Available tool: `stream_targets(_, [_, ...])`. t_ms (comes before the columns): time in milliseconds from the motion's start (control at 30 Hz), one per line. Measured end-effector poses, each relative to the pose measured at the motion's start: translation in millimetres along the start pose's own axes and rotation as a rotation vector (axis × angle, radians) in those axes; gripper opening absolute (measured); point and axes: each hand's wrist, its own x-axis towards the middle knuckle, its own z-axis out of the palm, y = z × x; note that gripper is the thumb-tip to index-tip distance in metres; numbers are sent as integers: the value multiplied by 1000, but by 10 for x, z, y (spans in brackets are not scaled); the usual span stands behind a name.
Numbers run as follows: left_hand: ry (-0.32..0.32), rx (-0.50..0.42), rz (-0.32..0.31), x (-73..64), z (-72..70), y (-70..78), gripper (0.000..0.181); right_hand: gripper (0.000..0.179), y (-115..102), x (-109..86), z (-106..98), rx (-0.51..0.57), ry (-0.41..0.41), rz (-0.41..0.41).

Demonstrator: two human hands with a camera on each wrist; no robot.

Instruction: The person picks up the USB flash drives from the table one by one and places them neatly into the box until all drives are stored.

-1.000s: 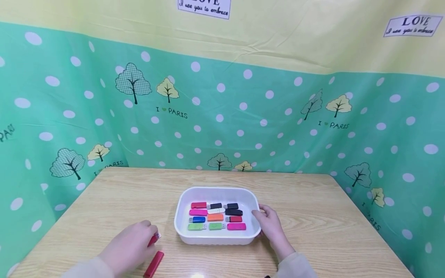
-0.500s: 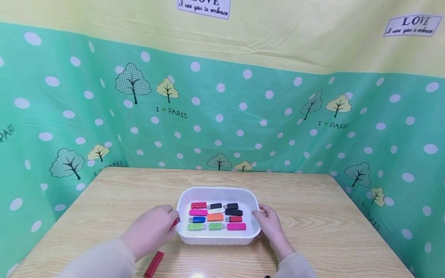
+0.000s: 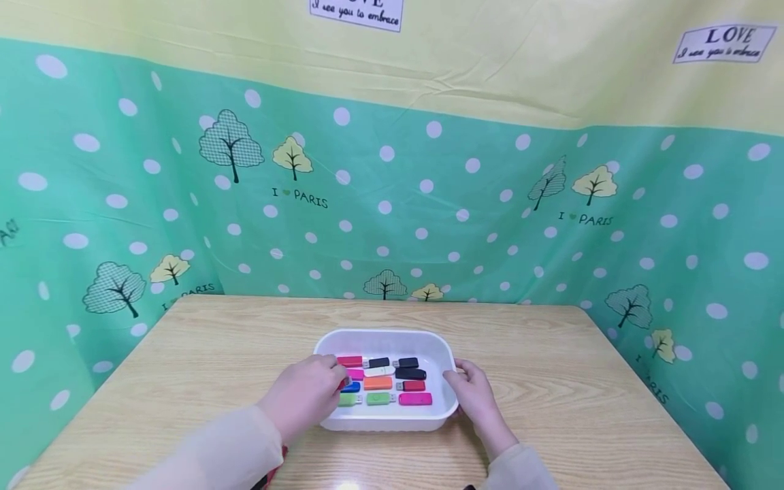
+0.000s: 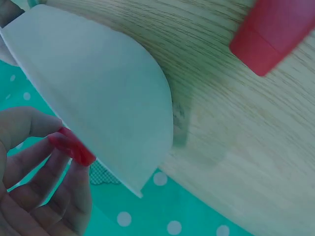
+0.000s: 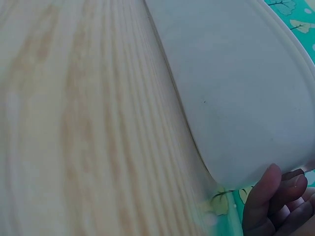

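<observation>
My left hand (image 3: 304,393) is over the left side of a white plastic tub (image 3: 386,423). Between thumb and fingers it pinches a red USB flash drive (image 4: 73,147), its metal plug showing in the head view. Inside the tub lie several USB flash drives in rows, among them an orange one (image 3: 378,383), a white one (image 3: 379,371) and a pink one (image 3: 415,399). The left hand hides part of the leftmost ones. At the tub's right end my right hand (image 3: 476,398) grips the rim, thumb inside the wall.
A long red stick-shaped piece (image 4: 270,37) lies on the wooden table (image 3: 551,381) in front of the tub's left side, mostly covered by the left sleeve in the head view. A green dotted curtain (image 3: 392,224) hangs behind the table and along both sides.
The left hand has carried the red USB flash drive from the table left of the tub, rightward and up over the rim to above the drives. The right hand and tub have stayed put.
</observation>
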Motion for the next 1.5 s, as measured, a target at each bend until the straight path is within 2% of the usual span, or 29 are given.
stream_targets(100, [-66, -62, -47, 67, 46, 16, 19, 51, -6, 1, 2, -8, 2, -3])
stream_targets(267, [-221, -322, -184, 191, 84, -11, 14, 50, -19, -5, -12, -31, 3, -26])
stream_targets(367, [-275, -392, -226, 243, 111, -34, 12, 49, -16, -3, -12, -38, 0, -34])
stream_targets(567, [-326, -376, -181, 274, 178, -21, 8, 48, -9, 8, 9, -40, -4, -18])
stream_targets(733, [-318, -348, -108, 263, 258, -29, 7, 48, -10, 15, 16, -44, -8, -17])
stream_targets(900, [-310, -337, -61, 264, 333, -61, 9, 48, -1, 20, 22, -41, -10, -17])
stream_targets(1300, [-363, -390, -72, 280, 386, -79, 16, 47, -36, -14, 36, -45, 0, -21])
stream_targets(1500, [-396, -405, -108, 294, 395, -68, 15, 48, -29, -2, 42, -55, 5, -12])
